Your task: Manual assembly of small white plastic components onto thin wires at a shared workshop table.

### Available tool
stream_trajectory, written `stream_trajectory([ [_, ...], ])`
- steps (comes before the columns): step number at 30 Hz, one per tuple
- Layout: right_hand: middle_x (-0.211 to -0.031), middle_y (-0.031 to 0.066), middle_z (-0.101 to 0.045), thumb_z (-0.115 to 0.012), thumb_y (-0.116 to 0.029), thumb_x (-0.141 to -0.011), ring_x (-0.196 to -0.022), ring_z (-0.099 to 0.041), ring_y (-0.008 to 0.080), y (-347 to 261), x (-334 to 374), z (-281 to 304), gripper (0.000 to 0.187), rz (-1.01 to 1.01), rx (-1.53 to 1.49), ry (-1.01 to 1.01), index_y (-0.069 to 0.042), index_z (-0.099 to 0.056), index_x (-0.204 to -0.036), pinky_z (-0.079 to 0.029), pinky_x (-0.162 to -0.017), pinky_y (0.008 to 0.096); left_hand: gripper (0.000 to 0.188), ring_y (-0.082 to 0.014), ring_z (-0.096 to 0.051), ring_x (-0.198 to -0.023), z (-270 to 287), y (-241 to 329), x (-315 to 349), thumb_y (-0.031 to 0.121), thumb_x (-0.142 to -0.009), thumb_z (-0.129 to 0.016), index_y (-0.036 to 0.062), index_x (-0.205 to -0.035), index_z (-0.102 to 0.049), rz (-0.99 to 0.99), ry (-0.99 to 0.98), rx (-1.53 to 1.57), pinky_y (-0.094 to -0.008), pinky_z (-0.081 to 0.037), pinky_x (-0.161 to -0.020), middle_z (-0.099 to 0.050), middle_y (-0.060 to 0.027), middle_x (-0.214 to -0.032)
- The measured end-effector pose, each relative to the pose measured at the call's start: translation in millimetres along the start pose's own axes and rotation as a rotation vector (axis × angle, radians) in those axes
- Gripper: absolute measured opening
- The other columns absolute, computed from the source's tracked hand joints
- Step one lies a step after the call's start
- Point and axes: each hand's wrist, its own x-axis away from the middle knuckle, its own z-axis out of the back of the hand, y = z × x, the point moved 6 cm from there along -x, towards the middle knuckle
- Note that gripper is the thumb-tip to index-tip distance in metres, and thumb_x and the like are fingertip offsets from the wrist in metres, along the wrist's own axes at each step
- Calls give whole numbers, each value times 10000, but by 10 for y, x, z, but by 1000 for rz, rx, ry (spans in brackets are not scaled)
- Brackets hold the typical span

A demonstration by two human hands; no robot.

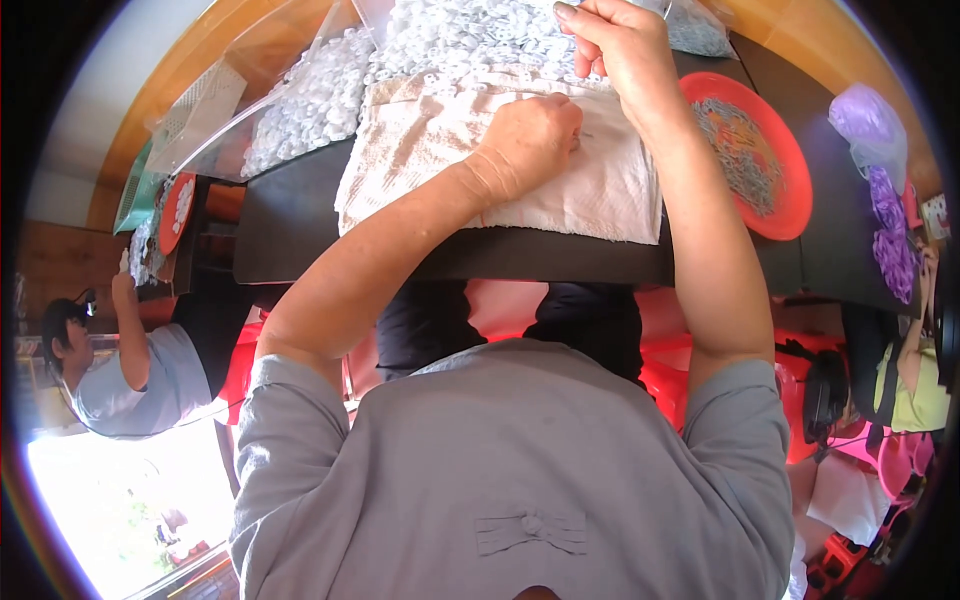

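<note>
My left hand [535, 135] is closed in a fist and rests on a cream towel [420, 170]; whatever it may grip is hidden by the fingers. Raised above the towel's far right corner, my right hand [625, 45] has its fingers curled in. Anything between those fingers is too small to make out. Just beyond the towel lies a big heap of small white plastic pieces [470, 40], a few of them on the towel's far edge. To the right of my right forearm, an orange-red plate [795, 180] holds many thin grey metal pieces [745, 165].
The heap spreads left against a clear plastic sheet [215, 135]. The dark table [300, 210] ends close to my body. Purple plastic bags [870, 130] lie at the far right. Another person [150, 370] sits at left by a second orange-red plate [178, 212]; someone else is at the right edge.
</note>
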Motion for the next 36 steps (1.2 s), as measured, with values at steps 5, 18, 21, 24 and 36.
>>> stream_trajectory([
  [5,-608,12,-550,-650,-107,-858,-515,-490,84,7,-16,40,143,18,135,-10,9,-626,-779,-388,-464,239,181,-103,-523,-585,349,-413,-54,164,-834,-642,-12,-864,-669,594,10,779,-269,-452,-525,-603,-32,-676],
  [18,-788,12,-654,-660,-112,-857,-687,-587,75,144,71,-240,121,85,261,-325,-18,-673,-932,-407,-580,198,186,-154,-545,-582,246,-707,45,79,-936,-492,-75,-1012,-564,560,-26,1677,-264,-399,-471,-588,-89,-760],
  [21,-833,15,-671,-656,-84,-853,-707,-588,68,236,51,-192,131,54,257,-325,-23,-680,-967,-418,-599,197,169,-149,-542,-565,217,-715,47,86,-921,-537,-68,-968,-587,585,-26,1746,-265,-390,-456,-593,-86,-746],
  [24,-806,13,-658,-653,-93,-857,-691,-584,69,288,29,-158,136,68,258,-282,-21,-678,-971,-414,-597,197,140,-138,-531,-532,370,-777,97,84,-870,-615,-56,-871,-617,653,154,1480,-261,-384,-441,-591,-79,-696],
  [36,-744,5,-625,-611,-122,-878,-622,-573,73,384,-98,128,134,-99,197,-69,-17,-664,-941,-384,-551,193,100,-83,-516,-520,596,-1065,265,65,-762,-704,-14,-743,-645,792,502,906,-240,-413,-476,-586,-25,-618],
])
